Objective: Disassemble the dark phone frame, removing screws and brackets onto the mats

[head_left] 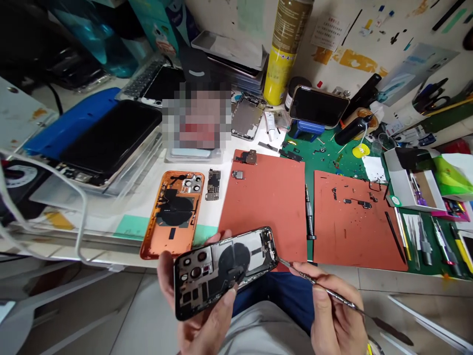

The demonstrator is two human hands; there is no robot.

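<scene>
A black phone housing (pixel 254 291) lies tilted in my left hand (pixel 207 320), its inner side facing up, with camera rings and a round dark charging coil showing. My left fingers wrap its far edge while the thumb presses on the near edge. In my right hand (pixel 332 305) I grip a thin metal spudger (pixel 342 298) like a pen. Its tip meets the right end of the housing, close to the bottom edge; exact contact is too small to make out. An orange phone housing (pixel 180 241) rests on the bench beyond my left hand, beside a logic board (pixel 213 185).
Two reddish mats (pixel 264 197) lie on the bench; the right mat (pixel 347 236) carries small parts and screws. A screwdriver (pixel 309 212) lies between them. Tweezers (pixel 412 241) and other tools line the right. A phone (pixel 320 106) stands behind. White cables (pixel 79 212) hang at left.
</scene>
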